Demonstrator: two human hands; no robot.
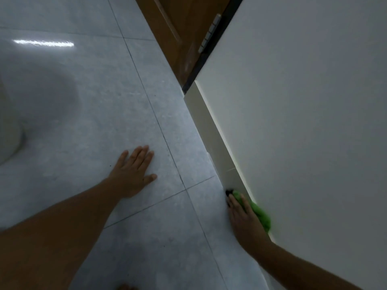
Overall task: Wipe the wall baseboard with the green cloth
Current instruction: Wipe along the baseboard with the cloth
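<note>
White wall [303, 101] fills the right side; grey tiled floor [94, 111] w/ dark grout lines takes the left & middle. Btwn them runs the cream baseboard [211, 130], going diagonally up to a brown wooden door [173, 38] w/ a dark frame edge. Pale rounded object at far left edge, cut off, can't tell what.

Left arm comes in from bottom left. Left hand [132, 172] lies flat on the floor, palm down, fingers [144, 155] spread & straight, gripping nothing. Prob a brace: the person looks to be crouched low, so it takes the weight.

Right hand [243, 214] sits at the floor/baseboard corner, pressing the green cloth [260, 214] against the baseboard face. Its fingers [232, 203] lie extended over the cloth rather than curled, pinning it to the board, not pinching it. Flat hand spreads pressure & gives more contact per pass. Cloth is bunched, its top edge touching the lit top lip of the board.

Small dark spot [228, 192] just beyond the fingertips, at the board's foot; dirt or a gap, too small to tell.

Judgement: wipe is mid-stroke; long stretch toward the door may be left to do.
</note>
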